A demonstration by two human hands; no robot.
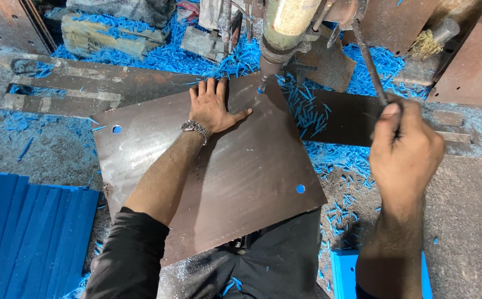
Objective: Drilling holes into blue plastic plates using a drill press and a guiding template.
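In the middle of the work surface lies a dark brown metal sheet (241, 166), flat and turned a little, so its corners point away from the person. Its near edge hangs over the person's lap, and its far corner sits directly under the drill spindle (267, 65) of the machine. The left hand (214, 108) is spread flat on the far part of the sheet, fingers open, pressing down and grasping nothing; a metal wristwatch (195, 128) is on its wrist. The right hand (404, 147) is clenched around the lower end of the dark feed lever (371, 61), which rises in a slant toward the machine head.

The sheet has free room along its right edge, where only blue shavings (313, 111) cover the surface. On the left edge it is near a grey slotted base plate (64, 88), and behind the far corner other rusty plates (473, 61) stand close.

The sheet looks smooth with a dull shine and fine scratches. It has two round holes, one near the left corner (117, 129) and one near the right corner (300, 189), and blue shows through both. A stack of blue boards (25, 238) lies at the lower left, well apart from the sheet.
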